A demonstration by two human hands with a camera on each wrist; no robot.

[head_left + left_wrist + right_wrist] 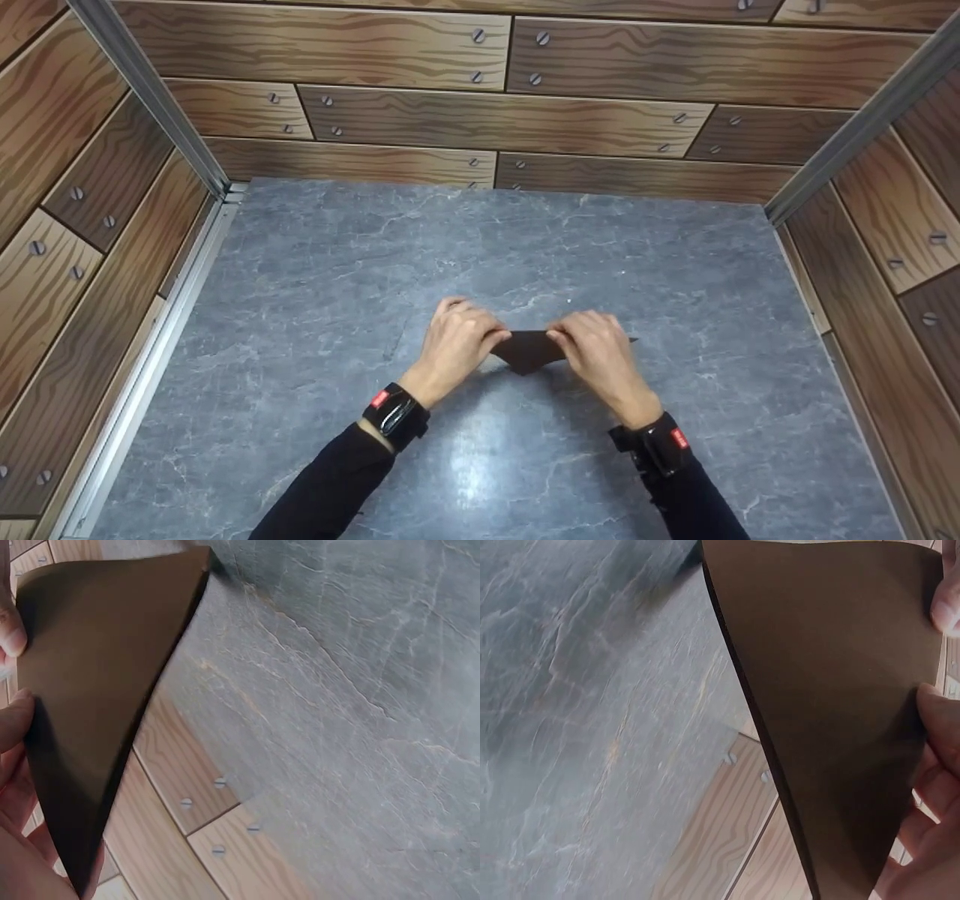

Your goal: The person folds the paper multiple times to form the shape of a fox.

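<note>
A dark brown folded sheet, triangular and apparently paper, (pixel 527 349) is held up between both hands, its point hanging down toward the person. My left hand (pixel 459 337) pinches its upper edge on the left, thumb on the near face. On the right, my right hand (pixel 600 352) pinches the same edge, and a thin tip of the sheet sticks out past that hand. In the left wrist view the brown sheet (pixel 101 652) shows a smooth face and a layered slanting edge. The right wrist view shows the sheet (pixel 825 675) with fingers behind it.
Beneath the hands lies a grey marble-patterned surface (pixel 337 247). Wood-print panels (pixel 405 112) stand behind and at both sides, with metal rails (pixel 157 97) at the corners. Black wrist straps (pixel 396 415) sit on both wrists.
</note>
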